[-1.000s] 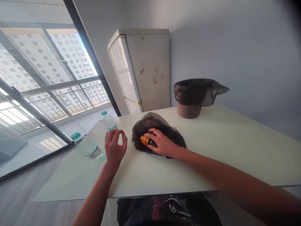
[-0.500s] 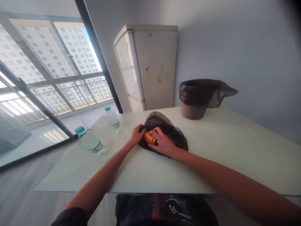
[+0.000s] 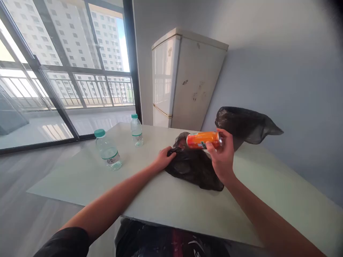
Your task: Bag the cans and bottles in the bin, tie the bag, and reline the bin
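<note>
Orange can gripped in our right hand, left hand pinching near black bag. Probably mid-transfer, next move needs steadiness

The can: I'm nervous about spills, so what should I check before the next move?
1. Grip on can: ok; the right hand has it in its fingers, near one end.
2. Can upright: not ok; it is held on its side, nearly level.
3. Can sealed: cannot tell; the opening does not show.
4. Bag held: ok; the left hand pinches its edge.
5. Bottles clear of the hands: ok; the near bottle and far bottle stand apart from both, capped.
6. Rear bag open: cannot tell; its inside is out of sight.
</note>
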The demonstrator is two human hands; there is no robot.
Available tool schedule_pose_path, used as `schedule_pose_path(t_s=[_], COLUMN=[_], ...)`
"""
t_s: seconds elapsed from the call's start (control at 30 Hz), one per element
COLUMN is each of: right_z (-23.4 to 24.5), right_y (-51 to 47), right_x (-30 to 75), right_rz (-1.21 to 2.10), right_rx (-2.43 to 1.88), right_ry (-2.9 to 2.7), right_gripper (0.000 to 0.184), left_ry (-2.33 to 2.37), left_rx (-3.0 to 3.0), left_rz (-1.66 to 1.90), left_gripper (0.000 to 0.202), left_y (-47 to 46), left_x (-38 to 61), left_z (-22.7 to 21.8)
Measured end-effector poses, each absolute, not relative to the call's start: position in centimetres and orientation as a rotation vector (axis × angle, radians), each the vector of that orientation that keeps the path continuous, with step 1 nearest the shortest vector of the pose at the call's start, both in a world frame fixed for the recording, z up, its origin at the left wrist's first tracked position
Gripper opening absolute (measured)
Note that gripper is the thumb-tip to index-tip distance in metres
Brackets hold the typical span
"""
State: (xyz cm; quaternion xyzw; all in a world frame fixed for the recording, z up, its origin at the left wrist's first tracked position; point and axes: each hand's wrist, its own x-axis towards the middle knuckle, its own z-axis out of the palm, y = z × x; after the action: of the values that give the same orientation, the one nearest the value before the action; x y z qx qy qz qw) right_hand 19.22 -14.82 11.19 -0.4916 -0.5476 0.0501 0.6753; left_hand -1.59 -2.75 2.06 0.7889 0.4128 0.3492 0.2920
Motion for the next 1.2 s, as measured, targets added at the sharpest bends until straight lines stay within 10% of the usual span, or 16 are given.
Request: schedule_pose_path(t_s=[0.23, 0.77, 0.93, 1.07, 1.2], right_z=[12.6, 9.0, 9.9, 13.1, 15.1], right_y=[-8.3, 3.2, 1.2, -4.5, -11.0], right_x=[11.0, 6.0, 6.9, 10.9, 16.5], right_rz=[0.268, 0.281, 0.253, 0.287, 0.492], right_rx=[-1.174, -1.618, -1.506, -1.356, -1.468], right_ry=[-1.694, -1.804, -1.779, -1.831, -1.949], right_gripper=[0.055, 0.055, 0.065, 0.020, 0.040], left_ry=[0.423, 0.456, 0.555, 0.676, 0.790], left_rx=[2.362, 2.305, 2.260, 2.152, 2.003], left_rz=[0.844, 0.911, 0.956, 1.086, 1.264], left_gripper=[0.048, 0.072, 0.045, 0.018, 0.014], left_y=[-5.6, -5.3, -4.9, -5.0, -5.7], left_x=[-1.0, -0.9, -0.8, -0.9, -1.2], left_z=[1.7, 1.4, 1.4, 2.5, 4.0])
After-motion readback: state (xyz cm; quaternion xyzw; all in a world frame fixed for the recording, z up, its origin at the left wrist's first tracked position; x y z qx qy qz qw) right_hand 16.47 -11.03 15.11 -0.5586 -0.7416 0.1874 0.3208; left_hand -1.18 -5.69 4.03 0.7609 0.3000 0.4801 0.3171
